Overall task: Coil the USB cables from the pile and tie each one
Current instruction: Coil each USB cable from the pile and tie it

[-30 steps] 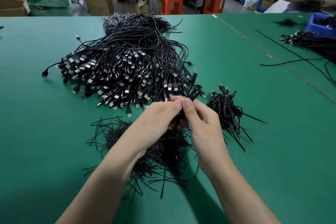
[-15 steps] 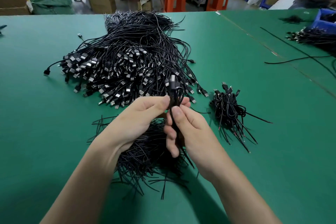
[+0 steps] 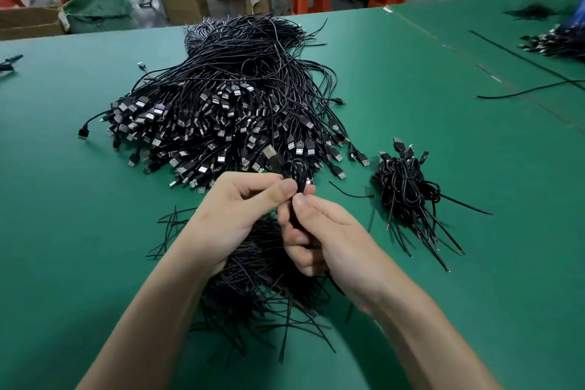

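Though partly hidden behind curled fingers (image 3: 296,247), one coiled black USB cable (image 3: 296,171) is pinched by the left hand (image 3: 240,215) and right hand (image 3: 332,237), near one uncountably tangled black cable pile (image 3: 221,111) on the green bench (image 3: 79,231).

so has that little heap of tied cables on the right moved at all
No. The heap of tied cables lies the same gap off the right edge of the big cable pile as before; only the camera shifted.
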